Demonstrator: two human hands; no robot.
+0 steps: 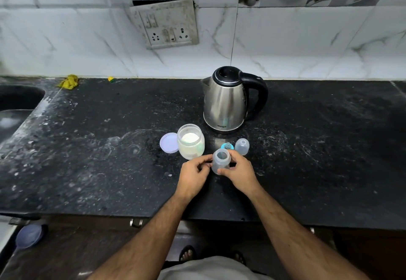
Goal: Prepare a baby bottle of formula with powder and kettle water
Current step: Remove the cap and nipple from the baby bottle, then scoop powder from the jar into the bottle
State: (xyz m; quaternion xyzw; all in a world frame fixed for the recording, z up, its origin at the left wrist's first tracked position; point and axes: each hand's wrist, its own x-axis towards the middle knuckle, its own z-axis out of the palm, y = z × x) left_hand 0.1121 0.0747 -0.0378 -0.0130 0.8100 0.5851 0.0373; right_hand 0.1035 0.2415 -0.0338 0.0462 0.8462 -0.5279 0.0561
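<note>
Translucent plastic is what we hold: the baby bottle [221,161] stands upright on the black granite counter [87,159], its long axis vertical and its open mouth pointing up, leaning a little toward us. Our left hand [193,176] pinches its left side with curled fingers; our right hand [239,173] wraps round its right side, thumb across the near wall. Just far of the bottle lie the blue teat ring [227,146] and the clear cap [242,146], side by side. To the left, touching nothing of ours, the open powder jar [190,144] stands upright with white powder inside, its lilac lid [168,142] flat against its left side. The steel kettle [228,101] stands farther back, spout left, black handle right. Bare counter spreads wide to left and right; the near edge runs under our forearms, and a sink [17,97] cuts in at far left.
</note>
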